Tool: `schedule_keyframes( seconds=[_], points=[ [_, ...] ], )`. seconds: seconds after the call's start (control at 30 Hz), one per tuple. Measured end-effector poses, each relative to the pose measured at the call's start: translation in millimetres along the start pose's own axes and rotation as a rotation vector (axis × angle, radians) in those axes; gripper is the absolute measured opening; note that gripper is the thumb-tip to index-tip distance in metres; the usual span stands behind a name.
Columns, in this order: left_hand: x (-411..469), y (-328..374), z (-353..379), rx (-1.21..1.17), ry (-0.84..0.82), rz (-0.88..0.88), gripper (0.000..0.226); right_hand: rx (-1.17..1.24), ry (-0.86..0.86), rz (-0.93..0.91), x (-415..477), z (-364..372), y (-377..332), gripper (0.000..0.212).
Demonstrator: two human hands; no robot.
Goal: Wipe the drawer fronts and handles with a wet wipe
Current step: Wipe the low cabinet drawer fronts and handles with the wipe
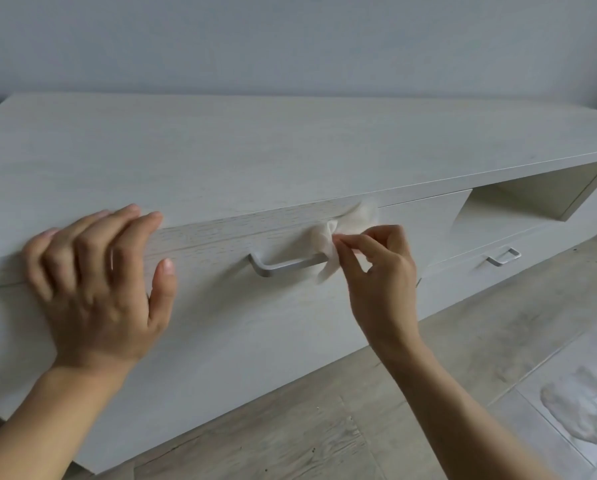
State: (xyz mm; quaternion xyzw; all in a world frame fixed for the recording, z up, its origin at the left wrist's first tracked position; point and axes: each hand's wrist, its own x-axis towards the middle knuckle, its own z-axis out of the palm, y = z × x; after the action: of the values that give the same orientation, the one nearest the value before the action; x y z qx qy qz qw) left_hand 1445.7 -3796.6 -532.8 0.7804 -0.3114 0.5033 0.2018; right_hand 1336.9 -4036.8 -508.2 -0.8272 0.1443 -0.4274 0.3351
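A low white cabinet (255, 150) fills the view. Its big drawer front (241, 320) carries a silver bar handle (286, 266). My right hand (376, 271) pinches a white wet wipe (338, 237) between thumb and fingers at the handle's right end; the wipe drapes over that end and against the drawer front's upper part. My left hand (103, 278) lies flat with fingers spread on the cabinet's top front edge, left of the handle, holding nothing. A second, smaller drawer front (480, 271) with its own silver handle (503, 257) sits lower to the right.
An open shelf recess (525, 199) sits above the small drawer at the right. Grey wood-look floor (428, 393) runs below the cabinet, with a darker smudged patch (574, 410) at the lower right. A plain grey wall (290, 39) stands behind.
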Motion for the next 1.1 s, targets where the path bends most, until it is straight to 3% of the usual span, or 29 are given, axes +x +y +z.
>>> schedule_keyframes(
  seconds=[0.23, 0.43, 0.6, 0.7, 0.87, 1.0, 1.1],
  points=[
    [1.3, 0.5, 2.1, -0.033, 0.000, -0.005, 0.038, 0.024, 0.033, 0.020, -15.8, 19.8, -6.0, 0.016],
    [-4.4, -6.6, 10.5, -0.063, -0.010, -0.055, 0.036, 0.012, 0.129, -0.151, -18.1, 18.3, -5.1, 0.029],
    [-2.8, -2.1, 7.6, -0.052, -0.004, -0.049, 0.036, 0.140, 0.101, -0.023, -25.1, 34.6, -9.4, 0.020],
    [-1.5, -0.1, 4.4, -0.026, 0.006, -0.014, 0.037, 0.121, 0.179, -0.164, -28.9, 39.3, -3.5, 0.028],
    [-2.7, -2.1, 4.7, -0.023, 0.000, -0.028, 0.037, 0.101, 0.194, -0.380, -21.4, 32.9, 10.2, 0.018],
    [-2.0, -2.8, 5.0, -0.005, -0.009, -0.022, 0.038, 0.063, 0.083, -0.225, -12.0, 27.6, 16.0, 0.029],
    [-1.5, -2.3, 4.6, 0.005, 0.002, -0.015, 0.038, 0.079, 0.068, -0.166, -11.8, 30.8, 17.1, 0.026]
  ],
)
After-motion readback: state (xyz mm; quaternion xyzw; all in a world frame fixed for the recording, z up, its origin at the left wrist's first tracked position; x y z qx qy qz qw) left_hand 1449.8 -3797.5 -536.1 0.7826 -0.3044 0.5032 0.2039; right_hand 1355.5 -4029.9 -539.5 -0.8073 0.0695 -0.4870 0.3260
